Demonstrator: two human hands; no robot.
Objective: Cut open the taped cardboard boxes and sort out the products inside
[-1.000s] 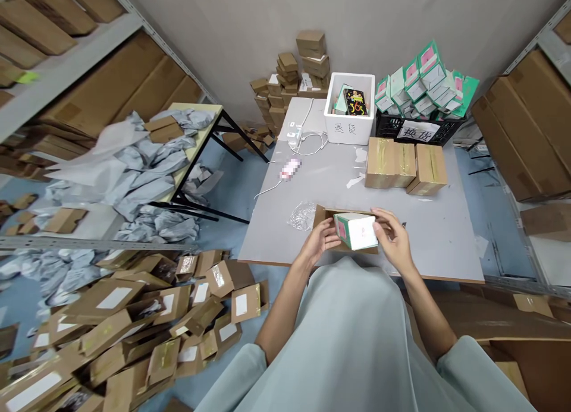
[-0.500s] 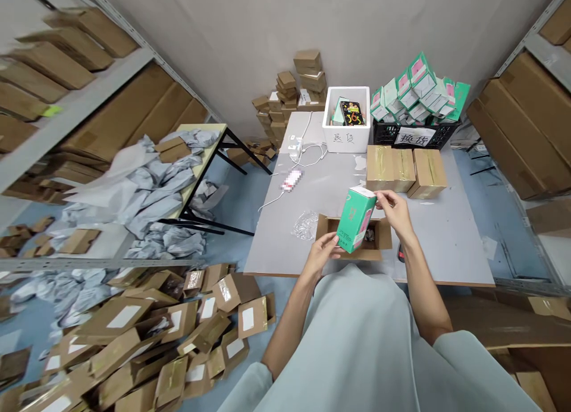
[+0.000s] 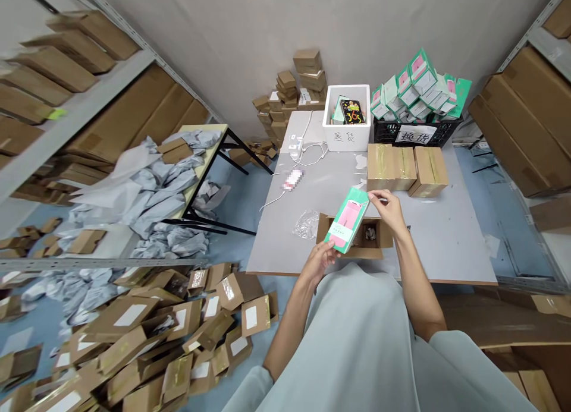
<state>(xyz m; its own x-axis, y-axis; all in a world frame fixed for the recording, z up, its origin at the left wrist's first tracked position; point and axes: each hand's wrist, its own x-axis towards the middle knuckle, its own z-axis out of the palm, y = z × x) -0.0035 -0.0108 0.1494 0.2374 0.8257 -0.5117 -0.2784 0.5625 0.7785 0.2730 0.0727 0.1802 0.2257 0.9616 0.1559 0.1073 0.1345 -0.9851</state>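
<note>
Here, 2 hands (image 3: pixel 322 260) hold 1 box (image 3: pixel 347 220) over 1 open carton (image 3: pixel 386 233).

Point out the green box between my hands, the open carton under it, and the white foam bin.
Green box (image 3: pixel 347 220): head view, on its pink printed face.
Open carton (image 3: pixel 386 233): head view, on its right flap.
White foam bin (image 3: pixel 361 140): head view, on its front wall.

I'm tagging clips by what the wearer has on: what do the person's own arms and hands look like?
The loose, plain, pale grey-green cloth sleeves end near the elbows, leaving both forearms bare. The five-fingered left hand and right hand are ungloved. No watch or bracelet shows; rings are too small to rule out.
</note>
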